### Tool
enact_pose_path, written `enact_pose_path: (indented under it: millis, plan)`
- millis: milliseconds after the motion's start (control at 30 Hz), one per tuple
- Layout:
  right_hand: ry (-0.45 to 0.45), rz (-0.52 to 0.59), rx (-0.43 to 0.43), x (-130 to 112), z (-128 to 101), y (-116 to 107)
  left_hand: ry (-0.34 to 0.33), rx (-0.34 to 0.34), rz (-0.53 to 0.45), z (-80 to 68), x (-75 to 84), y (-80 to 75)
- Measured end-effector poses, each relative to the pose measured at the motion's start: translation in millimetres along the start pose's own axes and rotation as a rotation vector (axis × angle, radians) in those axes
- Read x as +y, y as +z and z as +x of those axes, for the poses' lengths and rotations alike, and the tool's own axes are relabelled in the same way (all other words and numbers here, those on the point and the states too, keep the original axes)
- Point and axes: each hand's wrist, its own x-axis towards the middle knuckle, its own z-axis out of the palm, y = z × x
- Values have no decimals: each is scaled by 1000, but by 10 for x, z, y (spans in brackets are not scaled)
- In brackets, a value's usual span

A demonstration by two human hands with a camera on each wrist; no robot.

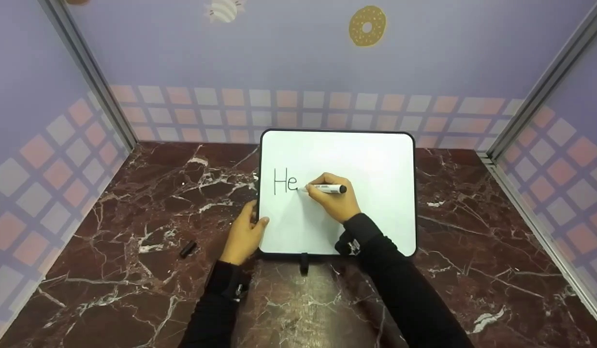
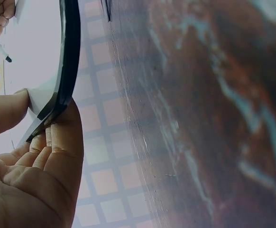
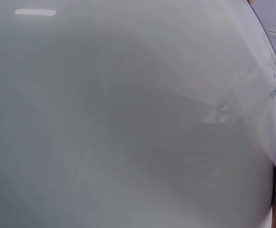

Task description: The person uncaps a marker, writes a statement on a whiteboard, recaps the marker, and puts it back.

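Observation:
A whiteboard (image 1: 375, 159) with a black frame stands propped up on the table, and "He" is written in black on its left part. My right hand (image 1: 338, 197) pinches a white marker (image 1: 329, 188) with a black end, its tip right by the lower end of the "e". At the board's lower left edge, my left hand (image 1: 244, 234) grips the frame, thumb on the front face. The left wrist view shows the fingers (image 2: 64, 142) behind the black frame (image 2: 69, 52) and the marker tip (image 2: 8, 59) near the white surface. Mostly the board's glossy face (image 3: 128, 118) fills the right wrist view.
A small black marker cap (image 1: 187, 249) lies on the dark red marbled table (image 1: 134, 290), left of the left hand. Below the board's bottom edge a black stand foot (image 1: 304, 263) sticks out. Patterned walls (image 1: 298, 58) enclose the table at the back and sides.

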Motion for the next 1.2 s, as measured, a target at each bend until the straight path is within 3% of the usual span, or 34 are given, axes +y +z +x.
enact_pose_path:
  millis: [333, 667, 1200]
  plan:
    - [-10, 19, 3, 1, 15, -9, 1, 4, -9, 3, -7, 1]
    - [21, 36, 87, -16, 136, -51, 2, 2, -11, 21, 13, 2]
    - [15, 29, 81, -45, 288, -20, -2, 2, -24, 14, -5, 3]
